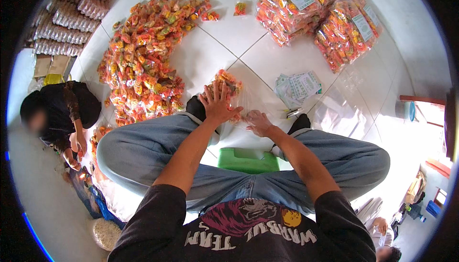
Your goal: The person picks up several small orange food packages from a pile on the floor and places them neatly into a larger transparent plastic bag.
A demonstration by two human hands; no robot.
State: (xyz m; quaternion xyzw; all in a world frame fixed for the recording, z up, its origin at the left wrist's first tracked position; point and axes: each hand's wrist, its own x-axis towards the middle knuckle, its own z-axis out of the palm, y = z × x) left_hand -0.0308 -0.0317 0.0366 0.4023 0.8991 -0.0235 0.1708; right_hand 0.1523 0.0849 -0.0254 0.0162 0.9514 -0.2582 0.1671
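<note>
On the tiled floor between my legs lies a clear plastic bag (251, 98) with small packets of orange and yellow snacks (229, 79) in its far left part. My left hand (218, 104) rests on the packets, palm down, fingers spread. My right hand (259, 122) has its fingers bent around the bag's near edge, pinching the thin plastic. A large heap of similar snack packets (143, 68) lies to the left. Printed paper labels (298, 87) are spread to the right, with empty clear bags (339, 113) nearer me.
Filled, labelled bags (290, 3) are stacked at the far right. A single packet (240, 9) lies beyond my hands. A green plastic stool (248, 161) is between my legs. One person (68, 115) sits at the left, another (382, 226) at the lower right. Packed bags (68, 21) line the upper left.
</note>
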